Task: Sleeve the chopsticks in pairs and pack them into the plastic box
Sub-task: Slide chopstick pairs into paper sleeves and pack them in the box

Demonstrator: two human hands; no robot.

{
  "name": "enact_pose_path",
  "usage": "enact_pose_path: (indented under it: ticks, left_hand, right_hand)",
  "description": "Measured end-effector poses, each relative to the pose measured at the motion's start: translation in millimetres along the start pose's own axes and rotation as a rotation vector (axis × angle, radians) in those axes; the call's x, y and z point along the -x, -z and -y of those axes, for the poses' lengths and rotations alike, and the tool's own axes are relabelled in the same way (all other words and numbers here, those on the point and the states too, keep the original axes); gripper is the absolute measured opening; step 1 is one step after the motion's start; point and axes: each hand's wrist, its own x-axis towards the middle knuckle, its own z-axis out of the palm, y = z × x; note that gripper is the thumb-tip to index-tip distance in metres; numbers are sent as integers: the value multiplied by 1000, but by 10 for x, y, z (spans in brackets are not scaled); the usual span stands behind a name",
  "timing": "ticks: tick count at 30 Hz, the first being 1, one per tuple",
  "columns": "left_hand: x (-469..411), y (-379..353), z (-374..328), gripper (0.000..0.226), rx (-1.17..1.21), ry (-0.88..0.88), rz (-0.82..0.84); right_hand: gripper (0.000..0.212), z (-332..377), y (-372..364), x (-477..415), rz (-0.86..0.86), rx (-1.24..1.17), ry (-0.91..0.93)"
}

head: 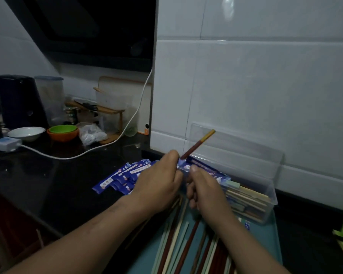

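Note:
A dark red chopstick with a yellow tip point(198, 144) sticks up and to the right out of a blue paper sleeve point(184, 167). My left hand point(156, 184) pinches the sleeve's mouth. My right hand point(204, 190) grips the sleeve lower down. A heap of empty blue sleeves point(123, 177) lies on the dark counter left of my hands. The clear plastic box point(265, 180), lid up against the wall, holds sleeved chopsticks. Several loose red and pale chopsticks point(186, 246) lie on a teal tray point(269, 244) below my hands.
At the back left stand a white bowl point(26, 133), stacked green and orange bowls point(62, 132), a dark jug point(20, 101) and a wooden rack point(107, 111). A white cable point(67, 156) runs over the counter. White tiled wall rises behind the box.

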Motion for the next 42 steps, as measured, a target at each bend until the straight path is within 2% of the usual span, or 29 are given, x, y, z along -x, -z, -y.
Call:
enact_pose_path:
  ticks: [1, 4, 7, 12, 16, 18, 20, 22, 24, 28, 32, 34, 37, 42]
  left_hand:
    - [-50, 12, 18, 2, -32, -40, -8]
    - [-268, 44, -7, 29, -232, -151, 8]
    - [-525, -12, -107, 44, -350, -190, 31]
    - [-785, -239, -340, 56, -401, -262, 219]
    - [-874, -373, -400, 72, -394, -327, 397]
    - [-805, -420, -340, 57, -373, -326, 372]
    - [-689, -432, -253, 31, -289, -338, 240]
    - [-567, -419, -172, 19, -195, -351, 180]
    - [-499, -380, -146, 14, -131, -373, 197]
    - [-437, -356, -170, 21, -41, -321, 313]
    - [-475, -410, -111, 27, -140, -329, 156]
    - [-526, -407, -74, 40, -194, -303, 228]
    - [-539, -409, -76, 45, -294, -248, 388]
    - [-628, -409, -119, 57, -319, -269, 372]
  right_hand:
    - [50, -26, -8, -4, -22, 52, 15]
    - [46, -67, 35, -9, -143, 179, 131]
    - [38, -45, 79, 4, -271, 199, 246]
    - [34, -19, 131, -18, -475, 200, 358]
    - [28, -5, 175, -35, -549, 167, 355]
    - [27, -29, 192, -45, -545, 166, 341]
    - [28, -54, 205, -62, -536, 172, 341]
    - [31, -72, 208, -71, -535, 182, 342]
    - [33, -80, 211, -79, -537, 188, 348]
    - [36, -86, 211, -78, -530, 172, 350]
    - [33, -71, 210, -77, -541, 169, 359]
    - [32, -58, 207, -74, -545, 164, 362]
    - [35, -72, 212, -87, -545, 158, 356]
    - [33, -79, 213, -96, -557, 157, 357]
